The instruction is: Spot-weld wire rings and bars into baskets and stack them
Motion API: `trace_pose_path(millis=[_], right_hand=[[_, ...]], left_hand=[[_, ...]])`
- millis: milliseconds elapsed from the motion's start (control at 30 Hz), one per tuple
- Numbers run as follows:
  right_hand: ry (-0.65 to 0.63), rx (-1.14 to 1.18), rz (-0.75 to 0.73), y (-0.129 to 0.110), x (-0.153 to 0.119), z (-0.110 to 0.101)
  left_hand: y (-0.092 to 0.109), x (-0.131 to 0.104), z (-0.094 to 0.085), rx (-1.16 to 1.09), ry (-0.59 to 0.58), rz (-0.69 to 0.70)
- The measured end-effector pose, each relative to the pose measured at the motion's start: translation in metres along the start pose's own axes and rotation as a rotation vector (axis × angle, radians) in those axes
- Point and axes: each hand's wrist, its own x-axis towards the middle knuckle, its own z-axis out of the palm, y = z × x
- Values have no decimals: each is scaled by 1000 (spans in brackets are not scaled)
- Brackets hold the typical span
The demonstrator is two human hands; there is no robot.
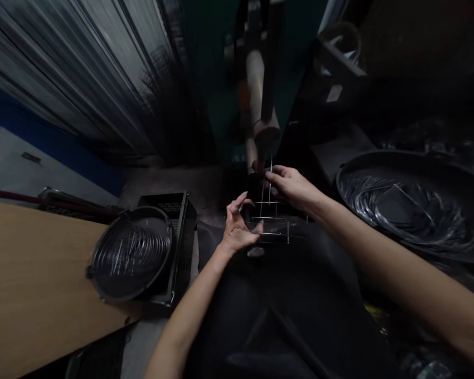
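A small wire frame [266, 218] of thin curved rods and short uprights is at the middle of the view, just below the tip of a machine arm [266, 131]. My left hand [237, 226] is curled around the frame's left side, thumb low and fingers above. With its fingertips, my right hand [290, 184] pinches a straight metal wire [270, 179] that stands up at the frame's top. Where the wire's upper end meets the machine is too dark to make out.
At left, a round black tray [98, 258] of wire rings overlaps a black crate [185, 231] beside a wooden board [35, 263]. A large dark basin [411, 158] of bent wires stands at right. Long metal rods [82, 58] lean at upper left.
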Motion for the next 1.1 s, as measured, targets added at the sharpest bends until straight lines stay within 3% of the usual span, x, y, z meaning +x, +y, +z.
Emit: trace_pose_path(millis=[233, 500, 833, 1100], right_hand=[[71, -35, -55, -2, 19, -5], [-19, -37, -152, -8, 45, -4], [38, -77, -174, -14, 57, 2], [39, -29, -226, -6, 80, -2]], left_hand=[[-13, 26, 2, -47, -23, 73], [-18, 55, -2, -109, -11, 152], [-27, 72, -9, -88, -7, 174], [-35, 82, -10, -111, -39, 141]])
